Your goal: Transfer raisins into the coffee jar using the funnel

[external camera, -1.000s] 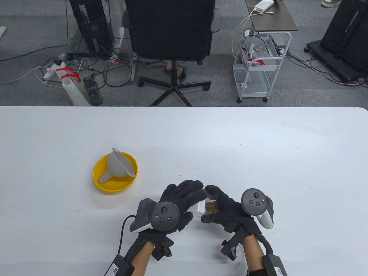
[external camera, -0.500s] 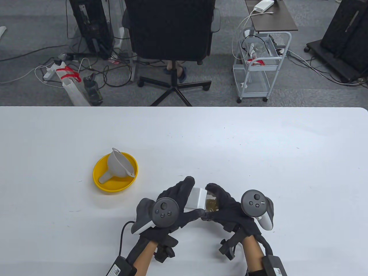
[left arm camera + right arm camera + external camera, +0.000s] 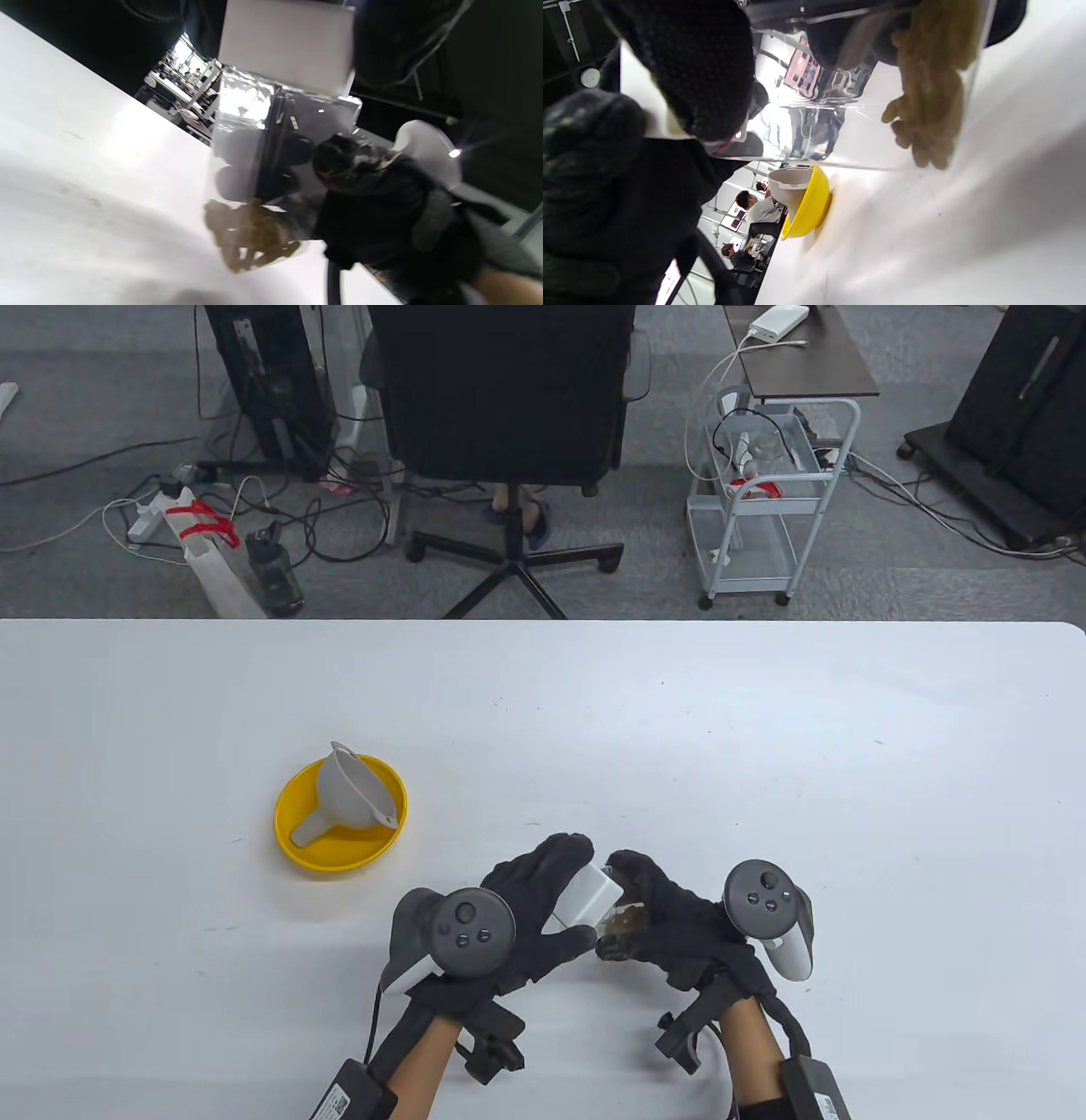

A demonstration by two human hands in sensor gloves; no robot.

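Opening step. Right hand grips clear jar body, raisins at bottom. Left hand grips white lid, apparently pulling it off. Funnel lies in yellow bowl, well apart. Next: free lid, fetch funnel.

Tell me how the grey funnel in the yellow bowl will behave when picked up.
The funnel looks like thin rigid plastic: probably light and stiff. Lying tilted on its side in the yellow bowl, it may roll or slide against the curved wall when touched.

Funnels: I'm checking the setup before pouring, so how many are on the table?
1. The grey funnel lies on its side in the yellow bowl, left of both hands. None other shows.
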